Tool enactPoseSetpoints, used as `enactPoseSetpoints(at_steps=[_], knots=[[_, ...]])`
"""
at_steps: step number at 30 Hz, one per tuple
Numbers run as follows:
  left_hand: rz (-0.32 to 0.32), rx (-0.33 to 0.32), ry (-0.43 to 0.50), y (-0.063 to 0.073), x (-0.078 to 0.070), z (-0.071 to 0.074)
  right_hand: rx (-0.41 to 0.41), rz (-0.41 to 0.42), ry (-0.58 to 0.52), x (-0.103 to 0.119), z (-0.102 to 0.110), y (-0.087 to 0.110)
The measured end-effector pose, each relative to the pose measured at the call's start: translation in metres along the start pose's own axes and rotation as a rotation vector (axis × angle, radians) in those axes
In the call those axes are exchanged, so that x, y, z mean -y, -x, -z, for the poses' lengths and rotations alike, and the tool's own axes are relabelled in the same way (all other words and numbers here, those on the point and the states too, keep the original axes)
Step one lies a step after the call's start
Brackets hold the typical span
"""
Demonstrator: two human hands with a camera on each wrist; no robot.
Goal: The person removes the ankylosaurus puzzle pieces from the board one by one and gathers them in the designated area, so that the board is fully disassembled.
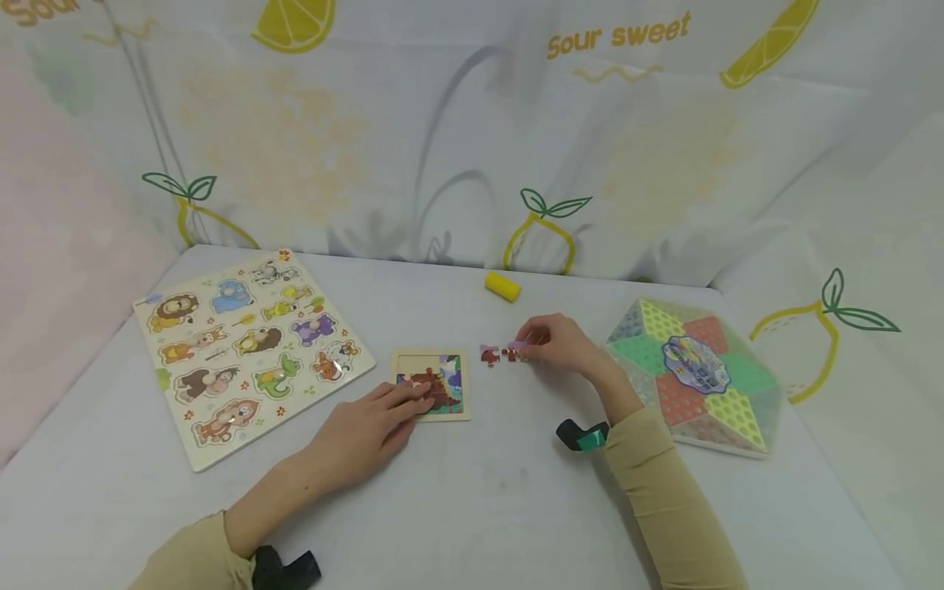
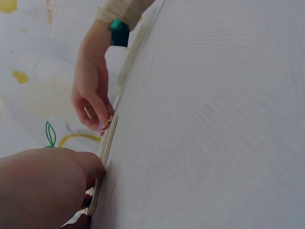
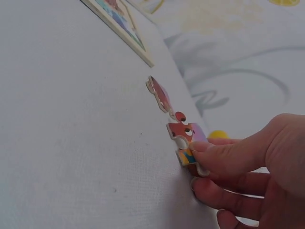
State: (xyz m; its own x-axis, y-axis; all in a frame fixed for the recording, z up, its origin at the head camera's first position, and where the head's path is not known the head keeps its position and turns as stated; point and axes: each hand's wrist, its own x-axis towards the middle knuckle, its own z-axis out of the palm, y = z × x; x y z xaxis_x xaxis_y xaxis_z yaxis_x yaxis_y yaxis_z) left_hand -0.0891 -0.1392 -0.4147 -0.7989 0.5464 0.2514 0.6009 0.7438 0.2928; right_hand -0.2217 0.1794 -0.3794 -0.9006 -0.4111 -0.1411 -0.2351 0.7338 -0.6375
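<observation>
In the head view my left hand (image 1: 369, 430) rests on the small wooden jigsaw board (image 1: 431, 418), its fingers lying across the brown animal picture. Part of that picture is hidden under the fingers. To the right of the board, my right hand (image 1: 560, 344) pinches a jigsaw piece (image 3: 186, 131) between thumb and fingers. This piece is red and purple with a printed eye, held close over the table. A second jigsaw piece (image 3: 159, 93), reddish brown, lies flat between the pinched one and the board. The left wrist view shows the left hand (image 2: 52, 186) at the board's edge.
A large animal puzzle board (image 1: 251, 344) lies at the left. On the right sits a clear hexagonal case (image 1: 693, 377) with colored triangles. A yellow cylinder (image 1: 502, 287) lies near the back edge, before a lemon-print cloth (image 1: 413, 123).
</observation>
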Motion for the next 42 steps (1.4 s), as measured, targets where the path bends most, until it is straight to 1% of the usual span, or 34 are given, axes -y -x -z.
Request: enactPoseSetpoints(at_steps=[8,12,18,23,28,30,35,42], knots=[[-0.006,-0.016,0.000,-0.0003,-0.0004,-0.0012,-0.008,-0.039,0.032,0.0037,-0.0019,0.0008],[-0.002,-0.014,-0.006,-0.0001,-0.0004,-0.0012,-0.021,-0.032,0.055,0.0032,-0.0034,0.0006],[0.000,-0.013,-0.008,0.0004,-0.0002,-0.0012,-0.053,0.011,0.090,0.0016,-0.0057,-0.0007],[0.006,-0.011,-0.005,0.0004,-0.0005,-0.0010,-0.075,0.037,0.087,0.0011,-0.0075,-0.0005],[0.010,-0.003,-0.005,0.0002,-0.0012,-0.0003,-0.074,0.024,0.088,0.0004,-0.0081,-0.0017],[0.013,0.001,-0.004,0.0001,-0.0015,-0.0001,-0.059,0.012,0.085,0.0008,-0.0076,-0.0019],[0.019,0.008,-0.005,-0.0002,-0.0018,0.0001,-0.046,0.011,0.079,0.0024,-0.0067,-0.0003],[0.009,-0.005,-0.008,0.0001,-0.0018,0.0001,-0.059,0.007,0.069,0.0028,-0.0062,0.0004]])
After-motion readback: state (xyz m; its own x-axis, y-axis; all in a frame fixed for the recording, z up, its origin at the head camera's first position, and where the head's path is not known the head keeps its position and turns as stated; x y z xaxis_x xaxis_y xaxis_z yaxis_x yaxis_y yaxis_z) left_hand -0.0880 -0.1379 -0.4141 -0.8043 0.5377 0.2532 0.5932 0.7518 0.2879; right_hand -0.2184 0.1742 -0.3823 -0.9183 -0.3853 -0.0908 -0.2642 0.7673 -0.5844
